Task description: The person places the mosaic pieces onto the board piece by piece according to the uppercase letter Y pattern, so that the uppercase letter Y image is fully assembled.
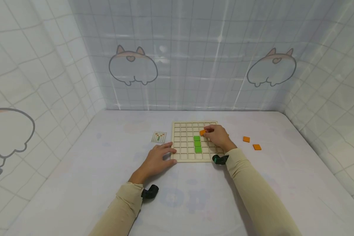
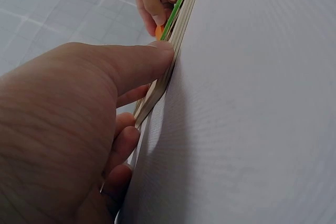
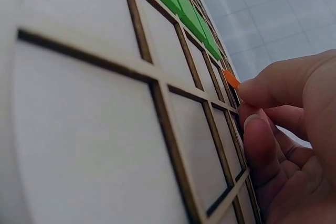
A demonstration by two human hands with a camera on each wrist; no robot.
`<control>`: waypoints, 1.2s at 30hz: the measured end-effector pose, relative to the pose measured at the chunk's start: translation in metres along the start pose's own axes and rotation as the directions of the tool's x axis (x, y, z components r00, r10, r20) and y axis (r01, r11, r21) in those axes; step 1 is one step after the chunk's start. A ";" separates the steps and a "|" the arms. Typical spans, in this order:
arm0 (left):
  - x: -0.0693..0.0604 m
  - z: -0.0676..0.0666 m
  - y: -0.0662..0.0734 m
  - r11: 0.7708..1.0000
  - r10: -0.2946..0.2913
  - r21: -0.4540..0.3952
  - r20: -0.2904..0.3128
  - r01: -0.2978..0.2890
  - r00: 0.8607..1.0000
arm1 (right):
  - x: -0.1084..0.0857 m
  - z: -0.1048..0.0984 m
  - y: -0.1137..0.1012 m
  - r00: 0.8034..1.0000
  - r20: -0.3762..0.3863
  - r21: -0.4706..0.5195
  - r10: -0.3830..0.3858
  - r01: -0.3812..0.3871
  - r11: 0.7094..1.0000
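A wooden grid board lies flat on the table, and three green square tiles form a column in its cells. My right hand pinches an orange square tile between thumb and fingers, over a cell just up and right of the topmost green tile. In the right wrist view that orange tile is tilted, partly covered by the fingertips. My left hand rests at the board's near left corner, fingers extended along the left edge. Its thumb touches the near edge.
Left of the board lies a small card printed with a coloured grid pattern. Two loose orange tiles, one nearer the board, lie on the white table to the right. Tile-patterned walls enclose the back and sides.
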State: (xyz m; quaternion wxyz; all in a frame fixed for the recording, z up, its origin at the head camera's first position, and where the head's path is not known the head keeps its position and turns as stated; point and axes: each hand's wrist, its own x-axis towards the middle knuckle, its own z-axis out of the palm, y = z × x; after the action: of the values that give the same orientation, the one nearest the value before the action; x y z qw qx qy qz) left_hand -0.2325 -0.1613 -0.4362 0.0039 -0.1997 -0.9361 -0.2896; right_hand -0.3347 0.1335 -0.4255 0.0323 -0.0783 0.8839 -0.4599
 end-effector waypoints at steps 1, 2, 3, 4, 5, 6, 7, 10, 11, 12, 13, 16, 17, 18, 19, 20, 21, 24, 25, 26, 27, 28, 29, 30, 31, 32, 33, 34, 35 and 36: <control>0.000 0.000 0.000 1.000 0.000 -0.001 0.000 0.000 1.000 | 0.000 0.000 0.000 1.000 -0.001 -0.003 0.000 0.000 1.000; 0.000 0.000 0.000 1.000 0.000 -0.002 0.000 0.000 1.000 | 0.000 0.001 0.000 1.000 -0.002 -0.006 0.000 0.000 1.000; 0.000 0.000 0.000 1.000 0.001 -0.003 -0.001 -0.001 1.000 | 0.001 0.001 0.000 1.000 -0.003 -0.010 0.000 0.000 1.000; -0.001 0.000 0.000 1.000 0.001 -0.005 -0.002 -0.001 1.000 | 0.001 0.001 0.000 1.000 -0.003 -0.012 0.001 -0.001 1.000; -0.001 0.000 0.000 1.000 0.001 -0.007 -0.003 -0.001 1.000 | 0.001 0.001 0.000 1.000 -0.002 -0.013 0.001 -0.001 1.000; -0.001 0.000 0.001 1.000 -0.001 -0.009 -0.002 0.001 1.000 | 0.001 0.001 0.000 1.000 -0.001 -0.014 0.001 -0.001 1.000; -0.001 0.000 0.001 1.000 -0.001 -0.011 -0.002 0.001 1.000 | 0.001 0.001 0.000 1.000 -0.001 -0.014 0.001 -0.001 1.000; 0.000 0.000 0.000 1.000 0.001 -0.012 -0.005 -0.001 1.000 | 0.001 0.000 0.001 1.000 0.002 -0.013 0.000 0.000 1.000; 0.000 0.001 -0.001 1.000 0.003 -0.010 -0.006 -0.003 1.000 | 0.001 0.000 0.001 1.000 0.003 -0.013 0.001 -0.001 1.000; 0.000 0.001 -0.001 1.000 0.003 -0.009 -0.007 -0.004 1.000 | 0.001 0.000 0.001 1.000 0.003 -0.013 0.002 -0.002 1.000; 0.000 0.001 -0.001 1.000 0.005 -0.007 -0.007 -0.005 1.000 | 0.001 0.000 0.001 1.000 0.003 -0.014 0.002 -0.002 1.000; 0.000 0.001 -0.001 1.000 0.000 -0.011 -0.006 -0.001 1.000 | 0.001 0.000 0.000 1.000 0.005 -0.004 0.005 -0.005 1.000; 0.000 0.001 -0.001 1.000 -0.001 -0.011 -0.007 0.001 1.000 | 0.001 0.000 0.000 1.000 0.005 -0.003 0.005 -0.005 1.000; -0.001 0.000 -0.001 1.000 -0.004 -0.013 -0.006 0.004 1.000 | 0.001 0.001 0.000 1.000 0.006 -0.002 0.005 -0.005 1.000; -0.001 0.000 -0.001 1.000 -0.005 -0.013 -0.005 0.005 1.000 | 0.001 0.001 -0.001 1.000 0.005 -0.002 0.005 -0.005 1.000; -0.001 0.000 -0.001 1.000 -0.007 -0.015 -0.005 0.007 1.000 | 0.001 0.001 -0.001 1.000 0.006 -0.001 0.006 -0.006 1.000; -0.001 0.000 -0.001 1.000 -0.007 -0.016 -0.004 0.007 1.000 | 0.001 0.001 0.000 1.000 0.005 -0.005 0.005 -0.005 1.000; -0.001 0.001 -0.001 1.000 -0.007 -0.015 -0.002 0.007 1.000 | 0.001 0.001 0.000 1.000 0.005 -0.001 0.009 -0.009 1.000; -0.001 0.001 -0.002 1.000 -0.006 -0.015 -0.002 0.006 1.000 | 0.000 0.001 0.000 1.000 0.005 0.002 0.011 -0.011 1.000; 0.000 0.001 -0.001 1.000 -0.006 -0.014 -0.002 0.006 1.000 | 0.000 0.001 0.000 1.000 0.006 0.006 0.011 -0.011 1.000; 0.000 0.001 -0.001 1.000 -0.009 -0.013 0.000 0.009 1.000 | 0.000 0.001 0.000 1.000 0.006 0.006 0.009 -0.009 1.000; 0.000 0.001 -0.001 1.000 -0.009 -0.014 0.000 0.009 1.000 | -0.001 0.001 0.000 1.000 0.005 0.010 0.012 -0.013 1.000; 0.000 0.001 -0.001 1.000 -0.010 -0.013 0.002 0.010 1.000 | -0.001 0.001 0.000 1.000 0.005 0.011 0.012 -0.012 1.000; 0.000 0.001 -0.001 1.000 -0.010 -0.014 0.001 0.010 1.000 | -0.001 0.001 0.001 1.000 0.005 0.013 0.011 -0.011 1.000; 0.000 0.001 0.000 1.000 -0.008 -0.013 0.000 0.008 1.000 | -0.002 0.000 0.000 1.000 0.004 0.012 0.010 -0.010 1.000; 0.000 0.000 0.000 1.000 -0.007 -0.012 0.000 0.007 1.000 | -0.002 0.000 0.000 1.000 0.003 0.013 0.007 -0.007 1.000; 0.000 0.000 0.001 1.000 -0.008 -0.013 0.002 0.008 1.000 | -0.003 0.000 0.000 1.000 0.002 0.014 0.007 -0.007 1.000; 0.000 0.000 0.001 1.000 -0.005 -0.012 0.000 0.005 1.000 | -0.003 -0.001 0.000 1.000 0.002 0.018 0.008 -0.008 1.000; 0.000 -0.001 0.002 1.000 -0.004 -0.011 0.001 0.004 1.000 | -0.003 -0.001 0.000 1.000 0.002 0.019 0.006 -0.006 1.000; 0.000 -0.001 0.002 1.000 -0.002 -0.012 -0.001 0.002 1.000 | -0.004 -0.001 0.000 1.000 0.001 0.023 0.005 -0.005 1.000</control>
State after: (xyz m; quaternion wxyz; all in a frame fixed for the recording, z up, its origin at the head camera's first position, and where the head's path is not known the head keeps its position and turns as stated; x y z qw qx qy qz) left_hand -0.2314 -0.1603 -0.4345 0.0029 -0.1988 -0.9344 -0.2955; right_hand -0.3312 0.1350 -0.4247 0.0347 -0.0758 0.8788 -0.4698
